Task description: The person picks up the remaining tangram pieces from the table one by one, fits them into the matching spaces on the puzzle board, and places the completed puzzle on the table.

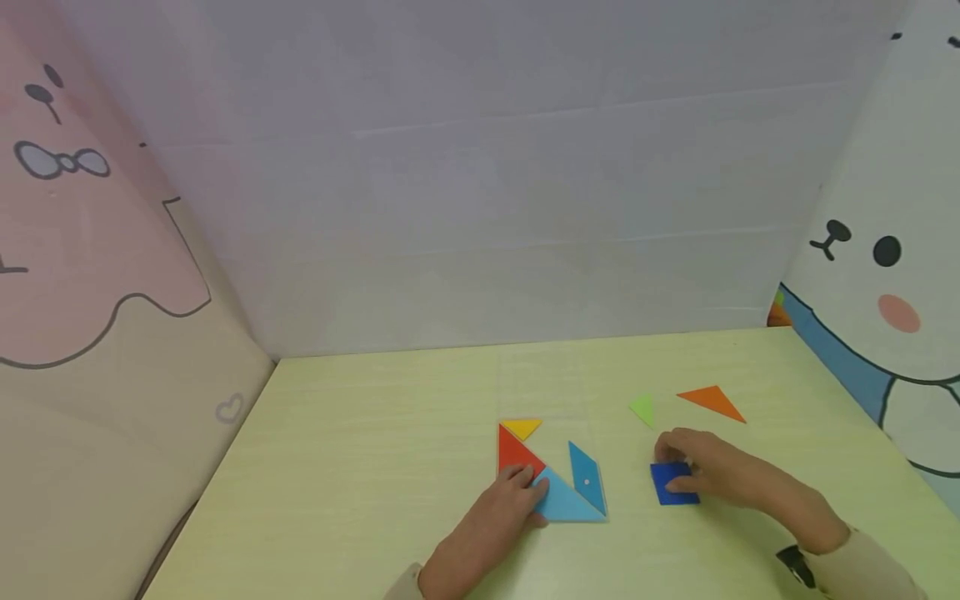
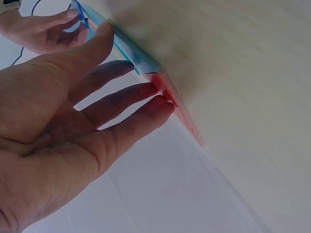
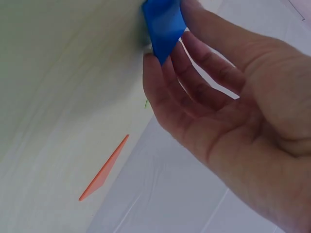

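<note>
Head view: left grip [image 1: 508,504] reaches in palm down, fingers relaxed on the red triangle [image 1: 516,452] and light-blue triangle [image 1: 566,502], a blue parallelogram [image 1: 588,492] to its right and a yellow triangle [image 1: 522,427] beyond; right grip [image 1: 712,473], angled inward, pinches a dark-blue square [image 1: 670,497], green triangle [image 1: 643,408] and orange triangle [image 1: 714,402] beyond it on the pale, wood-grained table [image 1: 360,467]. Left wrist view adds the palm, unclenched, fingertips meeting the red piece's thin edge. Right wrist view alone shows thumb and fingers at the square's edges, its flat, glossy face tilted.
</note>
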`<state>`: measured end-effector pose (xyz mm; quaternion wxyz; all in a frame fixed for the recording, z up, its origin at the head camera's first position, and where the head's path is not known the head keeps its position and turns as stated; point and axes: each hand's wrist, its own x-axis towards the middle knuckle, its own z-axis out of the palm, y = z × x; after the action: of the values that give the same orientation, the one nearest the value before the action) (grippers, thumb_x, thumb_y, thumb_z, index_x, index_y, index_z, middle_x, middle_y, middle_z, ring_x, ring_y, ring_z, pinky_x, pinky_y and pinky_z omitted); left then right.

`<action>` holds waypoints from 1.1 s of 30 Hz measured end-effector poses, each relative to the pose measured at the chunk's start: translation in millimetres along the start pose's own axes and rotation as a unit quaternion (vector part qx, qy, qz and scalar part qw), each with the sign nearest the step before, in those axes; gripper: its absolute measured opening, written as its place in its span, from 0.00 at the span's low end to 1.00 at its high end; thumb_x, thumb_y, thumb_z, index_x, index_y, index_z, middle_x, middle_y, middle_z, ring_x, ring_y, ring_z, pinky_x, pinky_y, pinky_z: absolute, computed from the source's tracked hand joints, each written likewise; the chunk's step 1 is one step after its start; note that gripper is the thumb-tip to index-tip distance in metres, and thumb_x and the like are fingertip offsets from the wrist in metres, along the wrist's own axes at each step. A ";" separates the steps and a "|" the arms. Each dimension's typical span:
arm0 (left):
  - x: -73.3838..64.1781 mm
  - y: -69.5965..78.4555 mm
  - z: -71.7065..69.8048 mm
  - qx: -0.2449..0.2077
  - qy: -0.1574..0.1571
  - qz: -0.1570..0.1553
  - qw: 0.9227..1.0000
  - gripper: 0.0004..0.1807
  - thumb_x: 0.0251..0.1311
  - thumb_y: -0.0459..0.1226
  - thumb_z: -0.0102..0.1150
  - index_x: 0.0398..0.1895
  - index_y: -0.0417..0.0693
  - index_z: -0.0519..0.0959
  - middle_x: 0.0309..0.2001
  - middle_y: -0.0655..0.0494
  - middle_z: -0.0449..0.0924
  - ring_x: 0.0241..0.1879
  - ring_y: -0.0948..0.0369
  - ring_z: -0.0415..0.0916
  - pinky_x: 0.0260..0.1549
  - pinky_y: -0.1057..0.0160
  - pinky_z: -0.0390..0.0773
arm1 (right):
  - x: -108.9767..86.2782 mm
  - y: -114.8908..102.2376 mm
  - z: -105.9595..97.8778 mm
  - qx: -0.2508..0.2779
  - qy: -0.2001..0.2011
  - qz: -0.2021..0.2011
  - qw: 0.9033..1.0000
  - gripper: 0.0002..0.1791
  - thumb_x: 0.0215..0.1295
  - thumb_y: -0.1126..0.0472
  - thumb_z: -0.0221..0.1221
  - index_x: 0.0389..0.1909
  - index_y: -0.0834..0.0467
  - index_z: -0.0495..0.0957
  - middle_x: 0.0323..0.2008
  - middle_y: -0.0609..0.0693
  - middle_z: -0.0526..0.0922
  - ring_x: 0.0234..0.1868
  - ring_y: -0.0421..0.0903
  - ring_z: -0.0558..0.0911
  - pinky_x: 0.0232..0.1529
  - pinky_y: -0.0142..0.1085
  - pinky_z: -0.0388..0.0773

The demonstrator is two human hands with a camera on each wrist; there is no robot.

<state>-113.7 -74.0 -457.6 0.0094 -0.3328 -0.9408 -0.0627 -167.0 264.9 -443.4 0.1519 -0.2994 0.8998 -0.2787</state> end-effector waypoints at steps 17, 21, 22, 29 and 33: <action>-0.1 0.8 1.4 -0.003 0.002 -0.006 1.000 0.24 0.58 0.47 0.72 0.57 0.49 0.84 0.44 0.55 0.79 0.49 0.58 0.73 0.49 0.72 0.78 | -4.7 5.2 -2.3 0.018 0.042 -0.062 0.997 0.11 0.68 0.65 0.67 0.49 0.56 0.80 0.37 0.44 0.80 0.39 0.34 0.78 0.38 0.32 0.81; 0.4 0.7 2.6 -0.004 0.001 -0.006 1.000 0.24 0.58 0.47 0.72 0.56 0.49 0.84 0.43 0.55 0.78 0.49 0.58 0.73 0.48 0.72 0.78 | -4.2 5.0 -2.6 0.028 0.051 -0.081 0.995 0.13 0.68 0.65 0.66 0.51 0.59 0.79 0.40 0.43 0.81 0.39 0.34 0.78 0.37 0.32 0.81; 0.6 0.7 2.8 -0.003 0.002 -0.006 1.000 0.24 0.58 0.47 0.72 0.56 0.49 0.84 0.43 0.55 0.78 0.49 0.58 0.73 0.48 0.72 0.78 | -4.0 5.0 -2.5 0.029 0.056 -0.089 0.994 0.13 0.68 0.65 0.66 0.52 0.60 0.79 0.40 0.44 0.81 0.39 0.34 0.78 0.36 0.32 0.81; 0.1 0.2 2.8 -0.007 0.007 -0.003 1.000 0.23 0.58 0.47 0.72 0.56 0.50 0.84 0.42 0.56 0.78 0.49 0.58 0.73 0.49 0.71 0.78 | -0.8 1.8 -1.1 0.033 0.088 -0.108 0.990 0.14 0.69 0.65 0.65 0.54 0.62 0.80 0.40 0.45 0.82 0.39 0.33 0.78 0.35 0.32 0.81; 0.0 0.2 2.6 -0.005 0.008 -0.002 1.000 0.23 0.58 0.47 0.71 0.55 0.50 0.84 0.43 0.55 0.78 0.49 0.57 0.74 0.49 0.70 0.78 | 3.4 -4.1 1.7 0.046 0.104 -0.105 0.988 0.15 0.69 0.65 0.66 0.54 0.63 0.81 0.41 0.48 0.84 0.39 0.35 0.80 0.34 0.33 0.81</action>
<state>-113.5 -73.6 -460.2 0.0154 -0.3306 -0.9410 -0.0702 -167.1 259.4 -442.7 0.0405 -0.3545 0.8606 -0.3635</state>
